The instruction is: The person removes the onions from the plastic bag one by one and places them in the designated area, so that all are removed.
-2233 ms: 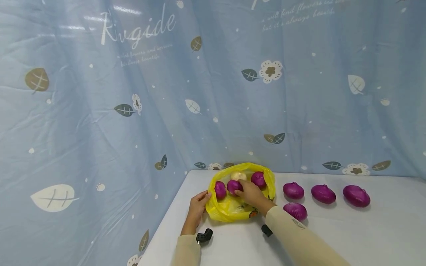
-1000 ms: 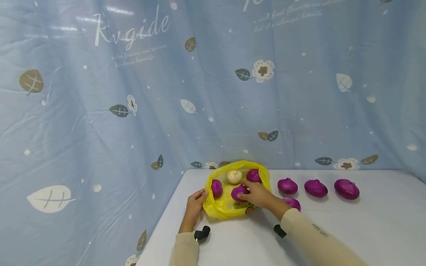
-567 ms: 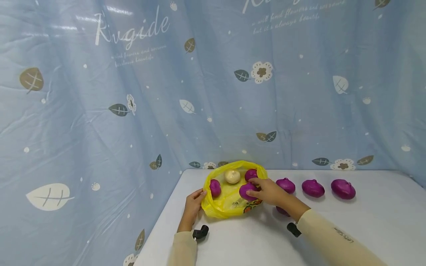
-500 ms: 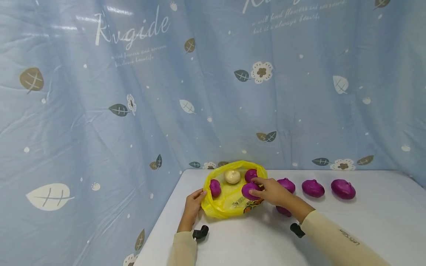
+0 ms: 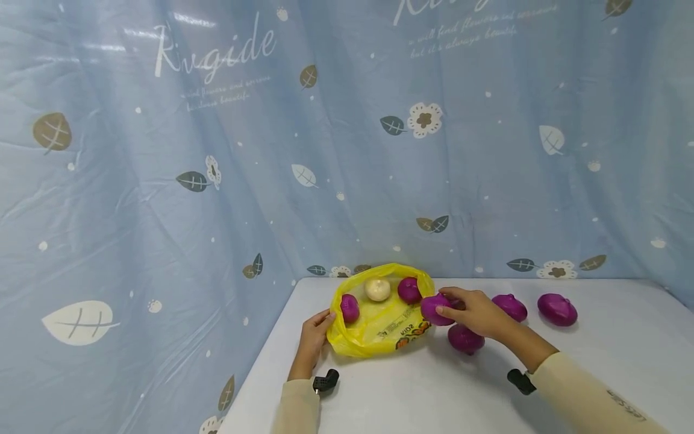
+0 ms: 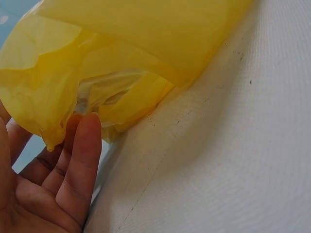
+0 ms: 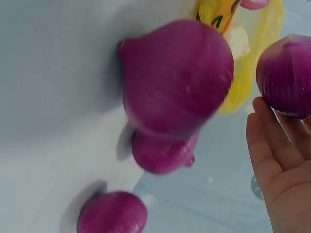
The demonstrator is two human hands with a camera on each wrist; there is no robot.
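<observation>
My left hand [image 5: 311,339] pinches the left rim of a yellow plastic bag [image 5: 358,346]; in the left wrist view its fingertips [image 6: 90,128] are at the bag's edge. Inside the bag lie a pale onion [image 5: 378,289] and two purple onions, one on the left [image 5: 349,308] and one at the back right [image 5: 409,290]. My right hand [image 5: 479,310] grips another purple onion [image 5: 435,310] at the bag's right rim. In the right wrist view, the held onion [image 7: 286,75] rests against the fingers.
Right of the bag, a purple onion [image 5: 465,339] lies below my right hand. Two more, a nearer one [image 5: 509,306] and a farther one [image 5: 557,309], sit further right on the white table [image 5: 401,395]. A patterned blue curtain [image 5: 347,229] hangs behind.
My right hand has carried the gripped onion rightward, from the middle of the bag to its right rim. One table onion is now hidden behind that hand. The left hand stays at the bag's rim.
</observation>
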